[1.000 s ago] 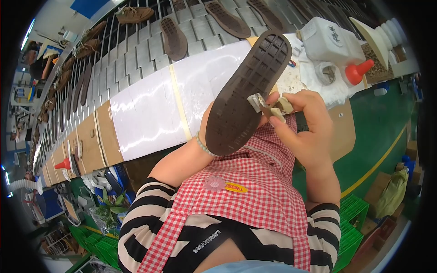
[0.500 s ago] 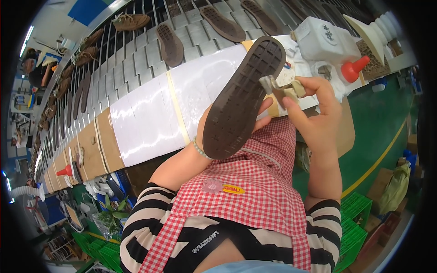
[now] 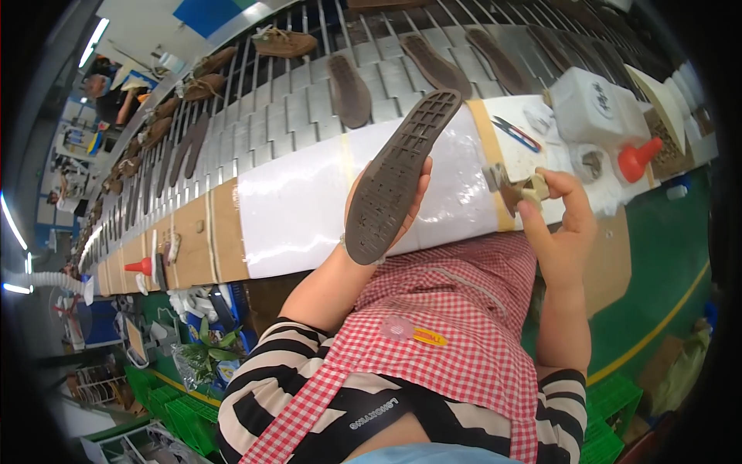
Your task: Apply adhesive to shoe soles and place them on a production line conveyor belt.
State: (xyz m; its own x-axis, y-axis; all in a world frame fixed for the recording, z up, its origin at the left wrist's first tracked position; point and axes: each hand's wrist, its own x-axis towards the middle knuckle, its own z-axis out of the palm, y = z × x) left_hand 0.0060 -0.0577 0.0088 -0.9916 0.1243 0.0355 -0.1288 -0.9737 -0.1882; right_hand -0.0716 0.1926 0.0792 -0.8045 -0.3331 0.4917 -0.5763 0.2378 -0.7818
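Observation:
A dark brown shoe sole (image 3: 394,182) rests in my left hand (image 3: 417,203), its ridged, studded underside facing up and its far end angled to the right. My fingers curl round the sole from beneath, with fingertips showing along its right edge. My right hand (image 3: 563,224) pinches a small brush (image 3: 516,192) with a cream-coloured handle, a flat brown part and a pale grey tip. The brush is held to the right of the sole, apart from it, over the edge of the white-covered worktop (image 3: 309,209).
Beyond the worktop runs a slatted metal conveyor (image 3: 270,116) bearing several soles (image 3: 349,91) and brown shoes (image 3: 284,42). Thread snips (image 3: 516,133), a white plastic jug (image 3: 591,108) and a red nozzle cap (image 3: 640,158) sit at right. Another red cap (image 3: 139,266) lies far left.
The sole has dropped lower and away from the brush, tilting in my left hand. My right hand with the brush has drawn back to the right. The view has shifted left.

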